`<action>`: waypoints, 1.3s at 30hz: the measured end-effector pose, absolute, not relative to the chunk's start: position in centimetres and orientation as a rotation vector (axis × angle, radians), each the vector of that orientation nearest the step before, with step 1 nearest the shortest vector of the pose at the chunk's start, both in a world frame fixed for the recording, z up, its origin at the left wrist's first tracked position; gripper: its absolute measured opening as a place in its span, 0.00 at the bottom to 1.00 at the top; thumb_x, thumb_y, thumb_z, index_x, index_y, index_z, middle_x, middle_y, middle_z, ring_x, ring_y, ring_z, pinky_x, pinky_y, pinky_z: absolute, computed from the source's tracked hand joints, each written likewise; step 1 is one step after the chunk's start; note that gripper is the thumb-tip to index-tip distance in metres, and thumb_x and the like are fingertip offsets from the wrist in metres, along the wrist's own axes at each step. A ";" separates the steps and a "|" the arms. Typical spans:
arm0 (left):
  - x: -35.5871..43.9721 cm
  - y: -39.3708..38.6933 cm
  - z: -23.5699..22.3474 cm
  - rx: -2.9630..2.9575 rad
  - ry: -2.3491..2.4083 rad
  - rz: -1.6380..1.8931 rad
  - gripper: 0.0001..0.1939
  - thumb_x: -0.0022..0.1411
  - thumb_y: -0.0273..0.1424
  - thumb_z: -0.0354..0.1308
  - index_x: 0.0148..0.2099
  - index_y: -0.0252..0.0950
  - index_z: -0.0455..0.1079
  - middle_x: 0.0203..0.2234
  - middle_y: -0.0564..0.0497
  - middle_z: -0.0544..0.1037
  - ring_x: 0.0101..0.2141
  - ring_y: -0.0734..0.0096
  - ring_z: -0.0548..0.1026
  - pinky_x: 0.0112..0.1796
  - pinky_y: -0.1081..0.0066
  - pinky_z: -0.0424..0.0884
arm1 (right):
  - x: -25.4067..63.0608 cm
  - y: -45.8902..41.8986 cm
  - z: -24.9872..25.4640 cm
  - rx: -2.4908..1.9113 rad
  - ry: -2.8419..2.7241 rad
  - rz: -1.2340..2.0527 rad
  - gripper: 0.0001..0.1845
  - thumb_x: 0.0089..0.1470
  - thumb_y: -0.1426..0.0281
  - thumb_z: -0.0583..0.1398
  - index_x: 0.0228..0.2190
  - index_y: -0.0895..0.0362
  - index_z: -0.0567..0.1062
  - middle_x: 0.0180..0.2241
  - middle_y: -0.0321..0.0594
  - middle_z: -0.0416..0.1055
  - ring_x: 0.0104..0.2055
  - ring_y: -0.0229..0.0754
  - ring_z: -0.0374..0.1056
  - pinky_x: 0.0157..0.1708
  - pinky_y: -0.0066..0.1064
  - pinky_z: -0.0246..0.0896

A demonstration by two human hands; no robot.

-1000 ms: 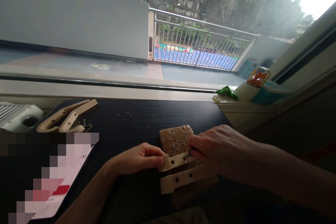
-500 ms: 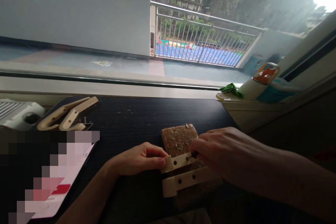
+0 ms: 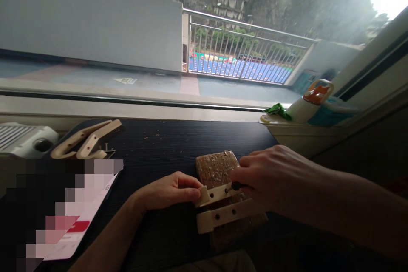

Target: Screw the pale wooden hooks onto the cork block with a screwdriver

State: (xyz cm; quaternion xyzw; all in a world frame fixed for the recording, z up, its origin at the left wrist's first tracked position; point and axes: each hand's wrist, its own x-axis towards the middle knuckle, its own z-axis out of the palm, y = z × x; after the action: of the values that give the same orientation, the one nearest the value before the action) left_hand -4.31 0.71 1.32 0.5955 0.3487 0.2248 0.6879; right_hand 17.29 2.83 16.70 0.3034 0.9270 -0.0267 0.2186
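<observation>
Head view: left hand (image 3: 178, 189) has thumb and fingers pinched on the left end of upper strip (image 3: 219, 194), pale wood, two holes showing. Right hand (image 3: 264, 174) is closed around a small dark tool (image 3: 236, 186); most of it hidden in the fist, so type can't be told. Its thin tip points at the strip's right-hand hole; whether it's in or just over the hole, can't tell. Upper strip lies across brown block (image 3: 216, 168), left end sticking out past the block's edge; right end hidden behind the right hand. Lower strip (image 3: 225, 216), also pale with two holes, lies across the block just beside the upper one, on the side nearer the person. Block sits on dark table (image 3: 159, 140), grainy top with shiny bits. Pale crumbs (image 3: 151, 134) on table beyond. Far left: two wooden hooks (image 3: 92, 140) side by side, screw (image 3: 106, 148) upright by them, white device (image 3: 30, 138) left of those. Tablet (image 3: 83, 221) at lower left, partly pixelated. Green cloth (image 3: 278, 110) and white jug (image 3: 301, 110) on sill (image 3: 153, 111), right side, teal item (image 3: 331, 112) just beside the jug. Railing (image 3: 244, 51) outside the window.
</observation>
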 end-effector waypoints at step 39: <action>-4.3 0.6 1.7 1.359 0.813 0.456 0.18 0.58 0.42 0.58 0.43 0.33 0.75 0.34 0.52 0.77 0.35 0.69 0.71 0.38 0.76 0.65 | 19.6 3.9 14.4 0.903 2.725 -0.218 0.10 0.55 0.79 0.54 0.29 0.55 0.72 0.27 0.32 0.71 0.29 0.38 0.67 0.29 0.30 0.53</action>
State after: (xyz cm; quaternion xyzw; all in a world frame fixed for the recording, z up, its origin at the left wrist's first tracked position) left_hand -4.30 0.64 1.66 0.6053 0.3621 0.2031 0.6791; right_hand 19.64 3.87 14.35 0.3108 0.9384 -0.0752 0.1308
